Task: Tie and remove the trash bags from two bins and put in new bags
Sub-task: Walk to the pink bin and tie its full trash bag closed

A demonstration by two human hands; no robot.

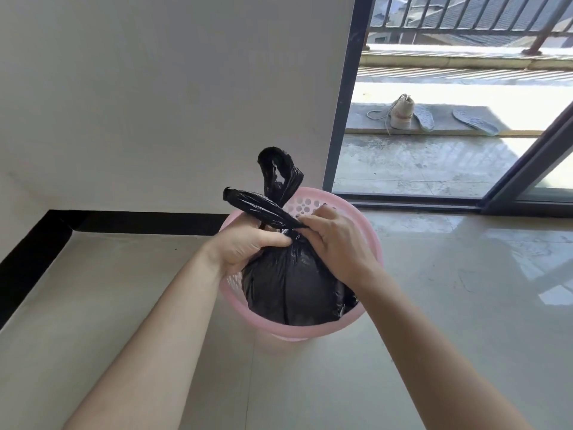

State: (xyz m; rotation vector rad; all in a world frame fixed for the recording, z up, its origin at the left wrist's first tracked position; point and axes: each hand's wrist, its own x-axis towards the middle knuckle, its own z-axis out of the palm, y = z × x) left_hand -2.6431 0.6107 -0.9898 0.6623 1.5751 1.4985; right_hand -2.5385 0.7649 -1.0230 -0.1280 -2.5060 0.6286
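Head view is showing a pink bin standing on a glossy pale tiled floor, near a white wall with a black skirting. A black bag is sitting in the bin, its neck gathered. The left hand is pinching the neck in a closed grip; the right hand is pinching the knot where two twisted ends are sticking up. Beyond a dark-framed sliding door, a balcony is lying in sunlight, with a shoe, two insoles and a railing.
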